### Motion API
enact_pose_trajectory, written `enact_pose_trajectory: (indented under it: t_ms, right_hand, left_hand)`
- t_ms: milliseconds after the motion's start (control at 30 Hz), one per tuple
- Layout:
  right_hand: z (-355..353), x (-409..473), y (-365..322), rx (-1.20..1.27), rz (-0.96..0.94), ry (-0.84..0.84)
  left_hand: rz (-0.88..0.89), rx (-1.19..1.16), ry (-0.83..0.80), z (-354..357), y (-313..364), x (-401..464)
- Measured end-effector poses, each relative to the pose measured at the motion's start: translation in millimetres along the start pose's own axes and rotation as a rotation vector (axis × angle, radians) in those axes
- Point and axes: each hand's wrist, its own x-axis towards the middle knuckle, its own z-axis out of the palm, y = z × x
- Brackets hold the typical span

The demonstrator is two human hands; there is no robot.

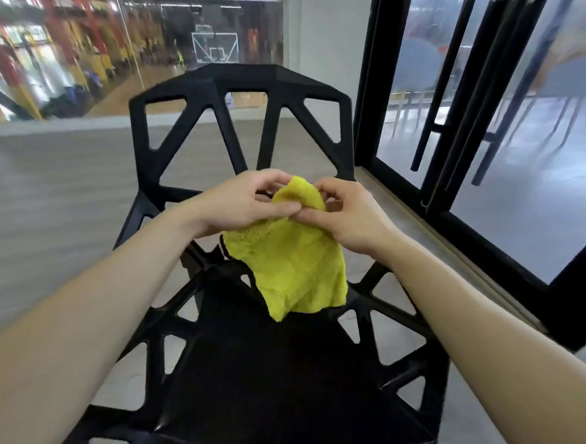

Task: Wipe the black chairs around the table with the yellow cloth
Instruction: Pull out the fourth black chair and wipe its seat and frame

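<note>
Two bare forearms reaching in from 7 and 5 o'clock, meeting about dead center. Black chair [274, 385] right underneath, solid seat panel at 6 o'clock with triangular cutouts all round its rim, grey floor [45, 206] showing through the gaps.

Yellow cloth [293, 256] held up over the back part of the seat, bunched at the top and hanging loose below. Lower corner dangling close to the seat; touching or not, can't tell from this angle. Small dark tag or edge poking out at the cloth's 9 o'clock side.

Left hand [237, 204] pinching the top of the cloth from the 9 o'clock side, thumb and fingers curled onto the fabric. Right hand [350, 218] doing the same from 3 o'clock, fingers curled in, thumb pressed along the fold. Thumb tips of both hands nearly touching, with a hump of cloth sticking up between the hands.

Past the hands, toward 12 o'clock, the chair's backrest, same open black lattice, flat angular top rail.

Further off at 2 to 3 o'clock, a black-framed glass door [462, 129] with a long vertical handle, blurry table and chair legs behind the glass. At 10 to 12 o'clock, a glass railing overlooking an indoor court, basketball hoop [214, 47] visible way down there.
</note>
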Motion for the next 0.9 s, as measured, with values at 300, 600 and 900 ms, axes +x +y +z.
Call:
enact_pose_trajectory:
  t_ms: [300,600,900]
  right_hand:
    - [-58.1,-25.5,15.8,-0.192,0.07,0.088]
    - [-45.8,-45.0,124.7,-0.52,0.452,0.098]
    - [-17.8,-59.2,135.9,-0.41,0.257,0.243]
  left_hand:
    - [-0.009,0.205,0.039,37.2,7.6,28.8]
    - [0.037,0.559,0.193,78.2,-4.5,121.7]
    - [-0.205,0.608,0.285,83.1,-74.8,161.7]
